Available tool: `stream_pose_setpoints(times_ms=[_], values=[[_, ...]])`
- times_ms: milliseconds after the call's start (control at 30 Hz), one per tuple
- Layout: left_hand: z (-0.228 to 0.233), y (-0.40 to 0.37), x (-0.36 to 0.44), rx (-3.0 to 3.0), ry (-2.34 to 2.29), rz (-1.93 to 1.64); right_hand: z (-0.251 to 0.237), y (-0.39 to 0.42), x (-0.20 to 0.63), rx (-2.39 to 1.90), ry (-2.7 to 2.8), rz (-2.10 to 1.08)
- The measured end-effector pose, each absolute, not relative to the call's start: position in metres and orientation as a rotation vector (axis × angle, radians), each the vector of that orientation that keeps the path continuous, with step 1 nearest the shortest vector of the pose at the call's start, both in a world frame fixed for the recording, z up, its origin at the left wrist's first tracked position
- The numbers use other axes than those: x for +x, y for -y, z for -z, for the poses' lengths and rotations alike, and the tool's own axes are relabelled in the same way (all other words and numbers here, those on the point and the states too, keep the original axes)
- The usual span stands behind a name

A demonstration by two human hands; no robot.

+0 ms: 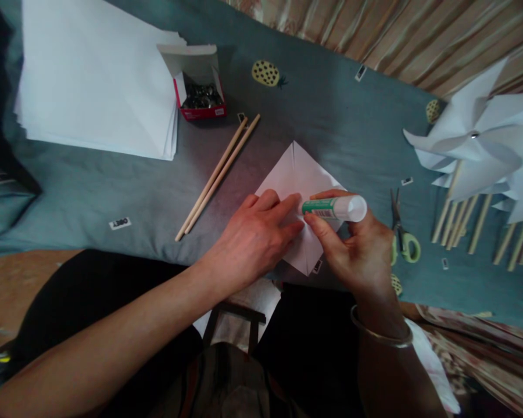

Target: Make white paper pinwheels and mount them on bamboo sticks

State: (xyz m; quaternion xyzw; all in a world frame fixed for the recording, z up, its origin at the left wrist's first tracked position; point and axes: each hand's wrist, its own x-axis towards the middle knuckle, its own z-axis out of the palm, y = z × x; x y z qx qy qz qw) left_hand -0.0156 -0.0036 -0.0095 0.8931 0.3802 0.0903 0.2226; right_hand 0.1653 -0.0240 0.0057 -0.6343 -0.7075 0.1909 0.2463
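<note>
1. Your right hand point(359, 249) is closed around a glue stick point(335, 208), thumb below and fingers wrapped over the barrel, so the grip is clamped firmly on it. The stick lies nearly level, its green end pointing left and its white end to the right.
2. The green tip sits right at the folded white paper point(297, 180), touching or all but touching it near the middle; you can't quite tell which.
3. Your left hand point(255, 238) lies flat on that same paper, fingers together and stretched out, pressing its lower left part down. It grasps nothing. Its fingertips meet the glue stick's tip.
4. The paper is a diamond shape with a crease running up to its top corner, lying on the grey-blue cloth point(340, 116) straight in front of you.
5. Just left of the paper, two wooden sticks point(220, 174) lie side by side on a slant.
6. Beyond them sits a small red box point(200, 87) with its flap open, shiny metal bits inside, beside a stack of white sheets point(96, 75).
7. To your right, green-handled scissors point(403, 235) rest near your wrist, and finished paper pinwheels point(479, 145) on sticks lie farther off.
</note>
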Motion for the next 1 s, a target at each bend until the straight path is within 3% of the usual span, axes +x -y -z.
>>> stream_pose_setpoints(times_ms=[1000], values=[[0.0095, 0.0031, -0.0154, 2.454, -1.047, -0.237, -0.0077, 0.0245, 0.1619, -1.697, 1.922, -0.630]])
